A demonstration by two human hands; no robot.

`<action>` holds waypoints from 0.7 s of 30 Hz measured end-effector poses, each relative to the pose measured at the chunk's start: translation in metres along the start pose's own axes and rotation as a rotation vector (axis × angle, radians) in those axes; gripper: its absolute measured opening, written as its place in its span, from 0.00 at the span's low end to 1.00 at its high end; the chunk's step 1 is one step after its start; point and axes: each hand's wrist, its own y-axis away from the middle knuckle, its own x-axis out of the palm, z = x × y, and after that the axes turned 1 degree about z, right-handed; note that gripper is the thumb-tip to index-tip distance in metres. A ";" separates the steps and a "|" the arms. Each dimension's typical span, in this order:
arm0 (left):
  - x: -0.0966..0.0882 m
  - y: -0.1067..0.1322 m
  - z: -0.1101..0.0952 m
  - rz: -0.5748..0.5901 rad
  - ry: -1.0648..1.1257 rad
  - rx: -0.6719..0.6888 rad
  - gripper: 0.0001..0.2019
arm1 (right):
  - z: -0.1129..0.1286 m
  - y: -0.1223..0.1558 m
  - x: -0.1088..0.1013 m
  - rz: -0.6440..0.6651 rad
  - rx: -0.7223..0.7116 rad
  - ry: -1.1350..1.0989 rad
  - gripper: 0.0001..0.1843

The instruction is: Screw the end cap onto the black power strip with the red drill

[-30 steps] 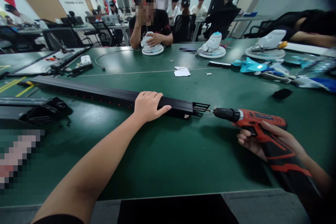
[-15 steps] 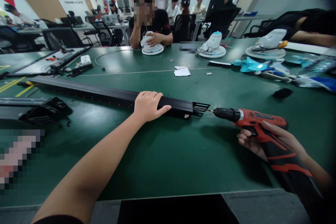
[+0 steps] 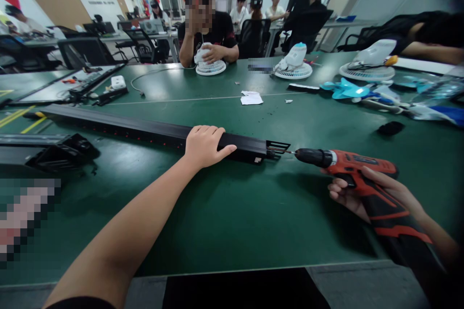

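A long black bar (image 3: 155,130) with small red marks along its side lies across the green table. My left hand (image 3: 203,147) presses down on it near its right end, the fingers bent over the top and the thumb stretched to the right. A slotted black bracket (image 3: 278,146) sticks out of that end. My right hand (image 3: 384,183) grips a red and black cordless drill (image 3: 362,166) by its handle, index finger near the trigger. The drill's long thin bit (image 3: 288,151) points left into the bracket. Where its tip ends is hidden.
More black housing parts (image 3: 47,152) lie at the left. Farther back are a power strip (image 3: 118,84), white paper (image 3: 251,98), a white fan part (image 3: 294,63) and blue fan blades (image 3: 344,89). A co-worker (image 3: 208,34) sits opposite, one hand on a white fan.
Both hands, the bar and the drill stay practically where they were. In the background a seated person's arm has shifted slightly.
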 end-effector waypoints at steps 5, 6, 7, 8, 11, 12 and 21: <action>-0.001 0.000 0.000 -0.007 -0.003 0.003 0.35 | 0.000 0.000 0.000 -0.023 -0.001 -0.010 0.24; -0.001 0.000 0.000 -0.007 -0.003 0.002 0.35 | 0.000 0.000 0.000 -0.013 -0.003 -0.007 0.24; -0.001 0.000 0.000 -0.006 -0.002 0.001 0.35 | 0.000 0.000 0.000 -0.002 -0.006 -0.003 0.24; -0.001 0.000 -0.001 -0.004 -0.002 0.000 0.35 | 0.000 0.000 -0.001 0.008 -0.008 -0.001 0.24; -0.001 0.000 -0.001 0.004 0.002 -0.006 0.36 | 0.000 0.000 -0.001 0.019 -0.010 0.001 0.23; -0.001 0.000 0.000 0.007 0.003 -0.007 0.36 | 0.000 0.000 -0.001 0.017 -0.012 0.000 0.23; 0.000 0.000 0.000 0.015 -0.003 -0.006 0.34 | 0.001 0.001 -0.001 0.005 0.002 -0.006 0.24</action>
